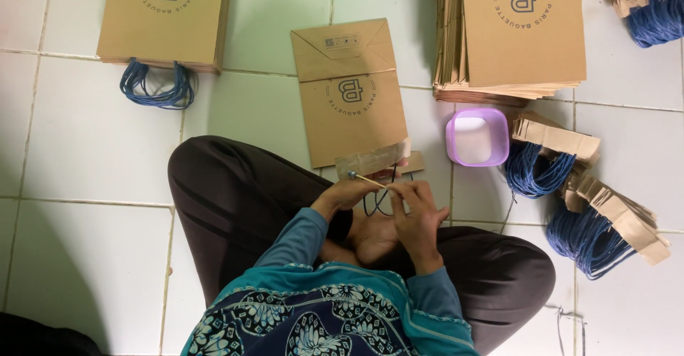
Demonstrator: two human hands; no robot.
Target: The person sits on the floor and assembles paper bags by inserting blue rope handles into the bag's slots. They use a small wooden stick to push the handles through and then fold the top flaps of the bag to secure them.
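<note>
The person sits cross-legged on the tiled floor. The left hand is closed around a thin stick with a small tip, held near a brown paper strip at the open end of a flat paper bag lying just ahead of the knees. The right hand is curled, fingers pinching the stick's near end or the dark cord looping below (which of the two cannot be told).

Judgement: the step in hand appears to be fixing a cord handle strip to the bag, with glue going on by stick. The next move would call for pressing the strip squarely along the bag's mouth.

Nearby: a purple tub just right of the bag, bundles of blue cord handles beyond it, and stacked bags further off.
</note>
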